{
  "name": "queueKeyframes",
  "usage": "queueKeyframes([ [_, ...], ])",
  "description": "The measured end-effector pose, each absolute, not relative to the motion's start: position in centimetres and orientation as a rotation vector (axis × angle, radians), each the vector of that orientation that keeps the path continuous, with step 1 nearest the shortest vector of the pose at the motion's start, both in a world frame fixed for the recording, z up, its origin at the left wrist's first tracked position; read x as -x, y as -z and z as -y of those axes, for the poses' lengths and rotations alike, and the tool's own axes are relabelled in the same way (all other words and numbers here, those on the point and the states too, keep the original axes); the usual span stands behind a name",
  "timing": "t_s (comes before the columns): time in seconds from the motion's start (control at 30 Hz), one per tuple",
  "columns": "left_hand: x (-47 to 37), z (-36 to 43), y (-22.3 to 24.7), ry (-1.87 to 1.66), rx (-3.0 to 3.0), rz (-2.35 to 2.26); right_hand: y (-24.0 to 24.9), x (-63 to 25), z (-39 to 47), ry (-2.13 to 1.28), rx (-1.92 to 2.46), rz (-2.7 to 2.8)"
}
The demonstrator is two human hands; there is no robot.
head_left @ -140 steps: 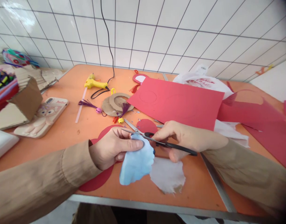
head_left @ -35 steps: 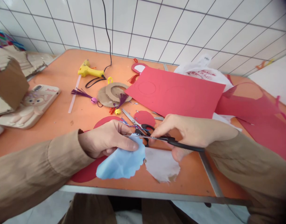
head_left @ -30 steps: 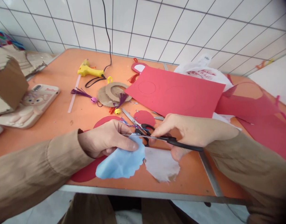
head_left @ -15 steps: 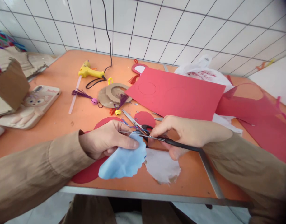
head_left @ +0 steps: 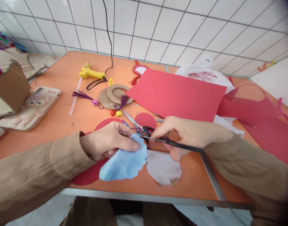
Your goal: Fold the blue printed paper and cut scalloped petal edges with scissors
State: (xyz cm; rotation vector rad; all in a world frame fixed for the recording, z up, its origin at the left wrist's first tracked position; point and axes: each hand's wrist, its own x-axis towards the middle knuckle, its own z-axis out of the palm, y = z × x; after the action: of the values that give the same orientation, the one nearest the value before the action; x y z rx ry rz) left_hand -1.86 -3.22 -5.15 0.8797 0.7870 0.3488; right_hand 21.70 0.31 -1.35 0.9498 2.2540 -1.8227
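Note:
My left hand [head_left: 112,140] pinches a folded light-blue sheet [head_left: 126,163] with a scalloped edge, thumb on top. I cannot tell whether the sheet is cloth or paper. In my right hand [head_left: 179,133] is a pair of scissors [head_left: 181,145] seen edge-on, its black handle pointing right. The thin blades reach left to the sheet's upper edge, near my left fingers. A second pair of scissors [head_left: 132,118] lies just behind, partly covered. Below my right hand rests a ragged white piece [head_left: 164,168]. Red round pieces [head_left: 87,174] lie under my left hand and wrist.
Red sheets [head_left: 181,94] and a white plastic bag [head_left: 202,73] occupy the back right. Behind my left hand lie cardboard rings [head_left: 117,94], tassels with bells [head_left: 95,102] and a yellow glue gun [head_left: 91,72] with its cord. A phone [head_left: 35,106] and cardboard box [head_left: 11,84] stand left.

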Motion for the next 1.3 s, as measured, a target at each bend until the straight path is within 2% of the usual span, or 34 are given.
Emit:
queueKeyframes([
  [0.47,1.95,3.15,5.13,-0.343,-0.867,-0.754,1.76,-22.13,-0.73,1.68,-0.907,-2.34],
  [1.3,2.1,3.11,5.51,-0.352,-0.891,-0.703,1.93,-22.44,-1.04,1.648,-0.839,-2.448],
])
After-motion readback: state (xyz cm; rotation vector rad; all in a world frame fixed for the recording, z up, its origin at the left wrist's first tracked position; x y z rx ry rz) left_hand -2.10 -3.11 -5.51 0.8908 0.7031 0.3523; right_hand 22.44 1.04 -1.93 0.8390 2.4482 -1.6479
